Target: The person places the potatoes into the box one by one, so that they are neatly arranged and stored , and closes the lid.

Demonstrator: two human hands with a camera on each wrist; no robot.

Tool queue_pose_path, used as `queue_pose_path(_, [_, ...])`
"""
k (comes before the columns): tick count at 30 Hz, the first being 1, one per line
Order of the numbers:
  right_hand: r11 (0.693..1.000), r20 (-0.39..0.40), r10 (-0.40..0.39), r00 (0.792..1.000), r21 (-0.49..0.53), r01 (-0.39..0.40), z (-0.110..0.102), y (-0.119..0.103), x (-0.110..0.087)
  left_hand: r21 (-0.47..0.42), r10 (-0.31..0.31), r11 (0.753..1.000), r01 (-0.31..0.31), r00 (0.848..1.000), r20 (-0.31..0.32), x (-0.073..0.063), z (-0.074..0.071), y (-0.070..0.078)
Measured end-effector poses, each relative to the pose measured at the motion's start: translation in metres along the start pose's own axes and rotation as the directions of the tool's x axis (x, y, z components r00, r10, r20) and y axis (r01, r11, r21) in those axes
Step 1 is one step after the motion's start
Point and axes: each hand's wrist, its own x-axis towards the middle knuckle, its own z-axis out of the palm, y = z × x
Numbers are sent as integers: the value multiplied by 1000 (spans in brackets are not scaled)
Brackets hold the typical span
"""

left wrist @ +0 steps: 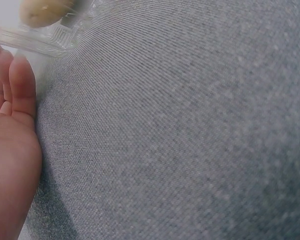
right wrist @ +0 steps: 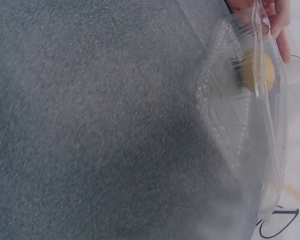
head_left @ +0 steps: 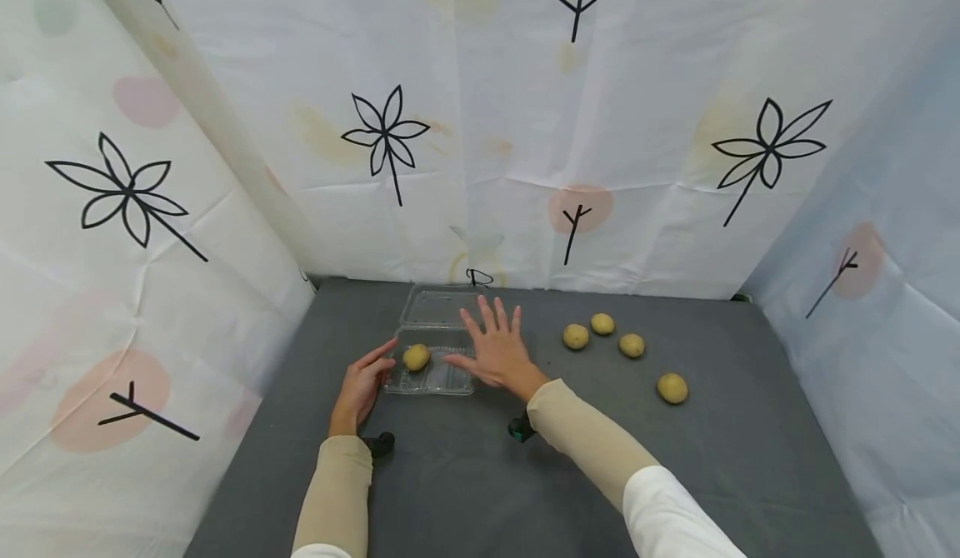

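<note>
A clear plastic clamshell container (head_left: 431, 391) lies with its lid (head_left: 442, 304) folded back toward the wall. One potato (head_left: 416, 357) sits in the left part of its base. My left hand (head_left: 360, 387) is at the container's left side, fingertips right at the rim; in the left wrist view the fingers (left wrist: 22, 82) reach up to its edge. Over the container's right side, my right hand (head_left: 497, 351) is spread with straight fingers and holds nothing. The right wrist view shows the potato (right wrist: 257, 71) through the clear wall, with the left hand (right wrist: 277, 17) behind it.
Several loose potatoes lie on the grey tabletop to the right: two at the back (head_left: 575, 336), another (head_left: 632, 345) beside them and one nearer (head_left: 672, 388). Patterned white curtains (head_left: 480, 125) hang along the table's back and sides.
</note>
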Motion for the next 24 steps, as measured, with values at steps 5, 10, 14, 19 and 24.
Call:
queue_pose_path(5, [1000, -2, 21, 1000, 5, -21, -1, 7, -3, -8, 6, 1000, -6, 1000, -14, 1, 0, 0])
queue_pose_path(10, [999, -6, 45, 999, -10, -45, 0, 17, -6, -6, 9, 1000, -10, 1000, -10, 1, 0, 0])
queue_pose_path(14, [998, -22, 59, 998, -15, -59, 0, 25, -8, -14, 4, 1000, -4, 1000, -16, 1, 1, 1])
queue_pose_path(19, [996, -23, 91, 996, 1, -91, -2, 34, -13, -10, -7, 1000, 6, 1000, -13, 1, 2, 1])
queue_pose_path(24, [995, -34, 99, 995, -11, -99, -3, 43, -16, -4, -7, 1000, 7, 1000, -9, 1, 1, 2])
